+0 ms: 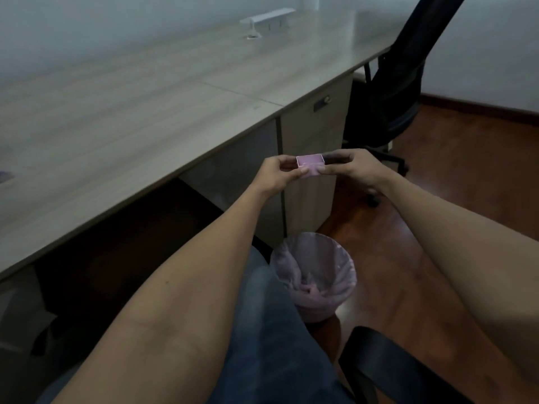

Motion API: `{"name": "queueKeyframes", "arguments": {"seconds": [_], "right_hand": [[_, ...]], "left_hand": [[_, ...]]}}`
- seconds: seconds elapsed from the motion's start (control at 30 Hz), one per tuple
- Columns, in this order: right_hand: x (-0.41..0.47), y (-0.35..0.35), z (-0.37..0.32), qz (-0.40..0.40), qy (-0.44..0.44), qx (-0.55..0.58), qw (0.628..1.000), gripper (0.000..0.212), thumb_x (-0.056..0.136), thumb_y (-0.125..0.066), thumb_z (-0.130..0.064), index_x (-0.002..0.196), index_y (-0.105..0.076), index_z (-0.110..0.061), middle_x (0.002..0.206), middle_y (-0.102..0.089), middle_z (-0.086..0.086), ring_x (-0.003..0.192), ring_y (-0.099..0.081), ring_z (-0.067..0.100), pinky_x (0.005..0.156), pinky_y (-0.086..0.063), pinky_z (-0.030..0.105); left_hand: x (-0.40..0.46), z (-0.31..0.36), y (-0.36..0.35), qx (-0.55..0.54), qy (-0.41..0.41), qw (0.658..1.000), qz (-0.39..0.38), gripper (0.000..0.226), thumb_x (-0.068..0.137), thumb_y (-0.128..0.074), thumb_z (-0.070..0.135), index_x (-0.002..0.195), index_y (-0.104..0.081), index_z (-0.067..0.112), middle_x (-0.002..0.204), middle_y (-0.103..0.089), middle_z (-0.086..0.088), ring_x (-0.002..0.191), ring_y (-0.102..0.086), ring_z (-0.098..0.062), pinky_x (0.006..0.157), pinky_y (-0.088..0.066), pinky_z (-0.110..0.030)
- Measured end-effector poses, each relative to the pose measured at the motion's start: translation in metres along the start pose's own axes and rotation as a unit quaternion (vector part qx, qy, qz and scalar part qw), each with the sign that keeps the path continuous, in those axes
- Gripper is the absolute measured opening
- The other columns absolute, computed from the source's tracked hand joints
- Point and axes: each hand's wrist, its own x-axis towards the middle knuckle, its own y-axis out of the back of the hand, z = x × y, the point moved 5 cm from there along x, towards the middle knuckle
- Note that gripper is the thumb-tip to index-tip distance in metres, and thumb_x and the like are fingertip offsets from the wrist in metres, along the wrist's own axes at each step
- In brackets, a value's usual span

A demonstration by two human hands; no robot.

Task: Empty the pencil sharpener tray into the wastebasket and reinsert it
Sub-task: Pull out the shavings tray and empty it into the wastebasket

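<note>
Hands are pinching the pink tray (309,162) level between them: left hand (275,176) and right hand (354,167) are each closing fingertips on one end. It is probably being held above the wastebasket (313,275) for tipping, though blur is hiding any contents.

No readable text, label, brand, number or sign anywhere in view. Nothing printed on the pink tray (309,164) at frame centre, nothing on the wastebasket (313,275) at lower centre, nothing on the tabletop (145,112) across the upper left. Small dark fitting on the cabinet front (320,104), right of centre, too blurred to make out.
</note>
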Motion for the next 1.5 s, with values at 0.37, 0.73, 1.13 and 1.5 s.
{"name": "queueKeyframes", "arguments": {"seconds": [0.37, 0.73, 1.13, 1.5], "right_hand": [[-0.03, -0.016, 0.12, 0.009, -0.119, 0.058, 0.991, 0.051, 0.074, -0.086, -0.006, 0.122, -0.07, 0.001, 0.116, -0.075, 0.013, 0.111, -0.07, 0.019, 0.102, -0.051, 0.027], [-0.058, -0.046, 0.22, 0.027, -0.237, 0.157, 0.958, 0.042, 0.073, -0.086, -0.005, 0.114, -0.073, -0.009, 0.11, -0.078, 0.009, 0.099, -0.076, 0.015, 0.08, -0.058, 0.019], [-0.067, -0.062, 0.26, 0.069, -0.358, 0.25, 0.897, 0.044, 0.09, -0.074, -0.013, 0.123, -0.062, 0.013, 0.124, -0.068, 0.027, 0.119, -0.066, 0.033, 0.1, -0.053, 0.032], [-0.038, -0.057, 0.254, 0.104, -0.433, 0.251, 0.859, 0.045, 0.091, -0.072, -0.03, 0.125, -0.057, -0.004, 0.142, -0.053, 0.023, 0.12, -0.06, 0.032, 0.092, -0.054, 0.032]], "left_hand": [[-0.015, -0.1, -0.056, -0.031, 0.107, 0.993, -0.035, 0.048, 0.09, -0.075, 0.014, 0.133, -0.063, -0.005, 0.13, -0.07, -0.019, 0.125, -0.066, -0.03, 0.109, -0.051, -0.036], [-0.015, -0.189, -0.091, -0.04, 0.244, 0.965, -0.085, 0.042, 0.091, -0.071, 0.003, 0.131, -0.063, -0.009, 0.13, -0.066, -0.03, 0.106, -0.063, -0.024, 0.112, -0.049, -0.043], [0.005, -0.228, -0.114, -0.022, 0.338, 0.937, -0.085, 0.055, 0.093, -0.072, 0.03, 0.129, -0.064, -0.01, 0.12, -0.071, -0.021, 0.11, -0.068, -0.026, 0.105, -0.052, -0.033], [0.027, -0.222, -0.115, -0.046, 0.374, 0.926, -0.015, 0.07, 0.086, -0.074, 0.046, 0.123, -0.066, -0.013, 0.101, -0.068, -0.024, 0.066, -0.062, -0.024, 0.064, -0.055, -0.028]]}}
